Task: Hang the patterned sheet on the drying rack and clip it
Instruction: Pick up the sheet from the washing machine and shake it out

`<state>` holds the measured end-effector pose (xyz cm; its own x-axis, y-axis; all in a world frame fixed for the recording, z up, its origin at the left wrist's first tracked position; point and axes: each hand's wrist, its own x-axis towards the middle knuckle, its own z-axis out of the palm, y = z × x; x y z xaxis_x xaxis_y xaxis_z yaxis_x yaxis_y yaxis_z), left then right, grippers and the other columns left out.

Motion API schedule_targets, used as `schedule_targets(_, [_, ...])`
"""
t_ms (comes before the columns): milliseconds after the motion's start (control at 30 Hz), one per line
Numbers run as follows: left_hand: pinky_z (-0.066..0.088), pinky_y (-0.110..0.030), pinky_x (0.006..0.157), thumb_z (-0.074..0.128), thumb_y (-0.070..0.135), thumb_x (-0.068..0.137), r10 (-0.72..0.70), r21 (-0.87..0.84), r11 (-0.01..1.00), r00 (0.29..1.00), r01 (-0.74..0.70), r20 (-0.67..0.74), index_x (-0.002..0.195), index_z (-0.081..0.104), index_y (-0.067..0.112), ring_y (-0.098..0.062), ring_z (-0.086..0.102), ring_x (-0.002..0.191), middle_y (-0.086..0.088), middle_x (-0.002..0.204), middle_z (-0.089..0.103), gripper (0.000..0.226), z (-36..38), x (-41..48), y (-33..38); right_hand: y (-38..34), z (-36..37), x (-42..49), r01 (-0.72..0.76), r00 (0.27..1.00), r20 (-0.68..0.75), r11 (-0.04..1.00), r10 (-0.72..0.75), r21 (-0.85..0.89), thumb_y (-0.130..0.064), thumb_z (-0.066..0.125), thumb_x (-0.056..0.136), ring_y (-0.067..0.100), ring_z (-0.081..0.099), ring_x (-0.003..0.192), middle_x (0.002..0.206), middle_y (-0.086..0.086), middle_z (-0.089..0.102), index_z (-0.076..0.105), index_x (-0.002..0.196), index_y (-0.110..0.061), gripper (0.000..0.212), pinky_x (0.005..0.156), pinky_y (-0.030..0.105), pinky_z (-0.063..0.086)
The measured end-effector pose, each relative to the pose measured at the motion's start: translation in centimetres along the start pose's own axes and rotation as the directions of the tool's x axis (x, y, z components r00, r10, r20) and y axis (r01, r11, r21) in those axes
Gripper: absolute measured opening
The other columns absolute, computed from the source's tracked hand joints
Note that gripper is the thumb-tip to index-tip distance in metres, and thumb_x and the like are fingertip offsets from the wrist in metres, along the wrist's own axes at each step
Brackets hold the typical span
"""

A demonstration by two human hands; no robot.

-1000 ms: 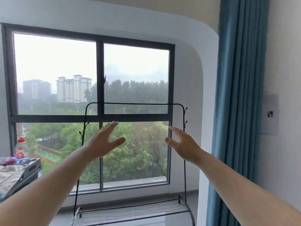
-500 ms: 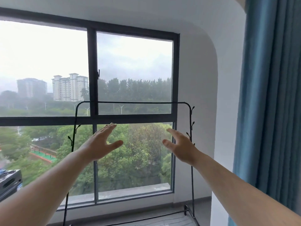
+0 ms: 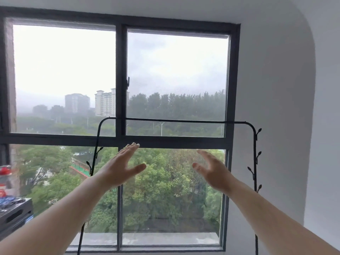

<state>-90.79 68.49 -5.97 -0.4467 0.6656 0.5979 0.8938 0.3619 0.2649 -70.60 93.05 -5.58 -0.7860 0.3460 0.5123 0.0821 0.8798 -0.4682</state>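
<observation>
Left hand [image 3: 119, 170] and right hand [image 3: 214, 172] raised, fingers extended, grasping nothing; both positioned below the top bar of the drying rack [image 3: 184, 121], apart from it.

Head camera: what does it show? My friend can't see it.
The left hand and right hand, both open and empty, reach toward a thin black drying rack before a big window with trees outside. No sheet is in view.

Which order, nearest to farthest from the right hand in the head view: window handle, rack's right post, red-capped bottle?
1. rack's right post, just right of the right hand.
2. window handle, up and left on the frame.
3. red-capped bottle, far left edge.
</observation>
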Motion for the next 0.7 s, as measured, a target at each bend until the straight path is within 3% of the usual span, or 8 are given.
schedule_targets(167, [0.009, -0.029, 0.117, 0.021, 0.101, 0.056, -0.036, 0.039, 0.999, 0.999, 0.035, 0.023, 0.154, 0.013, 0.022, 0.000, 0.006, 0.141, 0.008, 0.159, 0.013, 0.126, 1.5, 3.5, -5.0, 1.1, 4.3, 6.5, 0.030, 0.998, 0.054, 0.999, -0.031, 0.022, -0.049, 0.048, 0.097, 0.022, 0.031, 0.144, 0.158, 0.002, 0.030, 0.023, 0.153, -0.023, 0.067, 0.115, 0.041, 0.030])
schedule_targets(300, [0.017, -0.039, 0.120, 0.024, 0.099, 0.059, -0.075, 0.077, 0.994, 0.997, 0.074, 0.014, 0.154, 0.013, 0.024, -0.003, 0.009, 0.144, 0.008, 0.160, 0.013, 0.121, 1.9, 5.8, -10.5, 0.4, 8.9, 11.9, 0.072, 0.994, 0.084, 0.996, -0.076, 0.051, -0.049, 0.051, 0.095, 0.021, 0.030, 0.144, 0.157, -0.001, 0.032, 0.023, 0.153, -0.024, 0.068, 0.116, 0.044, 0.032])
schedule_targets(400, [0.014, -0.034, 0.119, 0.025, 0.098, 0.059, -0.096, 0.092, 0.991, 0.995, 0.097, -0.011, 0.154, 0.013, 0.024, -0.001, 0.008, 0.143, 0.010, 0.159, 0.013, 0.121, 1.6, 7.3, -15.4, -0.6, 13.1, 16.4, 0.118, 0.988, 0.097, 0.991, -0.124, 0.060, -0.050, 0.051, 0.095, 0.019, 0.030, 0.144, 0.157, -0.002, 0.032, 0.024, 0.153, -0.024, 0.069, 0.117, 0.044, 0.031])
schedule_targets(533, [0.008, -0.027, 0.115, 0.024, 0.097, 0.060, -0.124, 0.125, 0.984, 0.992, 0.125, -0.016, 0.154, 0.011, 0.025, 0.001, 0.004, 0.140, 0.013, 0.157, 0.011, 0.119, 0.6, 8.5, -22.5, -2.8, 19.3, 22.8, 0.157, 0.980, 0.110, 0.984, -0.167, 0.088, -0.046, 0.052, 0.096, 0.017, 0.031, 0.143, 0.157, -0.001, 0.032, 0.026, 0.153, -0.020, 0.067, 0.117, 0.040, 0.029])
schedule_targets(700, [0.011, -0.033, 0.118, 0.022, 0.101, 0.055, -0.216, 0.130, 0.967, 0.976, 0.218, -0.027, 0.154, 0.013, 0.025, -0.001, 0.005, 0.142, 0.012, 0.157, 0.012, 0.125, -1.8, 9.5, -31.6, -6.4, 27.2, 29.6, 0.210, 0.962, 0.150, 0.970, -0.227, 0.125, -0.043, 0.053, 0.097, 0.017, 0.032, 0.143, 0.157, 0.001, 0.033, 0.028, 0.152, -0.017, 0.066, 0.113, 0.031, 0.026])
